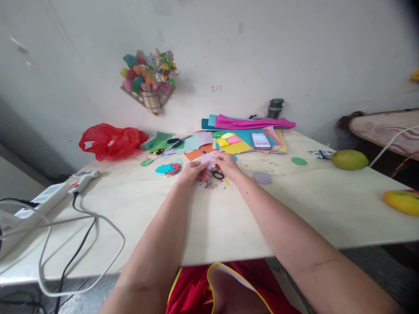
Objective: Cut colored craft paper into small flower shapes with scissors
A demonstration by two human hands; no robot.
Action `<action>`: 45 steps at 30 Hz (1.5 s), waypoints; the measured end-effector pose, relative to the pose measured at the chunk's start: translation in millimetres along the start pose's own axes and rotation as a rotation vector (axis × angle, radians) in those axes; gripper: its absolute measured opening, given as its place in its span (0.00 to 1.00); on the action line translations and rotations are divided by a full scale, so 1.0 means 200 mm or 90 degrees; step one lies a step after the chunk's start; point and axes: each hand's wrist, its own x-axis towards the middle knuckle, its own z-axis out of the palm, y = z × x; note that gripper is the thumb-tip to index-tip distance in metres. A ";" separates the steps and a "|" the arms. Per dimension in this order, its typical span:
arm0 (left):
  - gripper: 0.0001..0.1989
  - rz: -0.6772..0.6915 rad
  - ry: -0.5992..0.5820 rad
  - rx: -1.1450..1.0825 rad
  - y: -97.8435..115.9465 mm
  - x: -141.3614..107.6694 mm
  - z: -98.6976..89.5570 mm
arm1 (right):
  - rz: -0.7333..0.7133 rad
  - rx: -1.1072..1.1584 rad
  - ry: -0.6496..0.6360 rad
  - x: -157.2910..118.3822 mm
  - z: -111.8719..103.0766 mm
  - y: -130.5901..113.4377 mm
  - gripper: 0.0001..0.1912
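Observation:
A small lilac paper piece (209, 160) with a wavy edge is pinched between my two hands above the table. My left hand (194, 172) grips its left side, and my right hand (225, 163) has fingers closed on its right side. Just below them, the dark handle of scissors (218, 175) lies among tiny coloured paper scraps (214, 185); the blades are hidden. Left of my hands rests a stack of scalloped blue and red paper shapes (167, 169). To the right lie a lilac paper disc (262, 178) and a green paper disc (299, 161).
Coloured paper sheets (240, 146) and another pair of scissors (178, 142) lie toward the wall. A red plastic bag (111, 141) sits at the back left, with a power strip (49, 199) and cables nearer. A green mango (349, 160) and a yellow fruit (402, 202) are at right.

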 end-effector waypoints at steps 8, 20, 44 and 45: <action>0.08 -0.026 0.030 -0.124 0.02 -0.01 0.04 | -0.009 0.107 0.056 0.01 0.02 0.03 0.12; 0.06 -0.022 0.063 -0.230 0.04 -0.03 0.07 | -0.019 0.150 0.093 0.00 0.04 0.04 0.14; 0.15 0.022 0.035 0.026 0.02 -0.01 0.03 | -0.004 0.105 -0.021 0.03 -0.05 0.04 0.16; 0.15 0.021 0.031 0.044 0.02 -0.01 0.04 | -0.007 0.089 -0.027 0.03 -0.06 0.04 0.16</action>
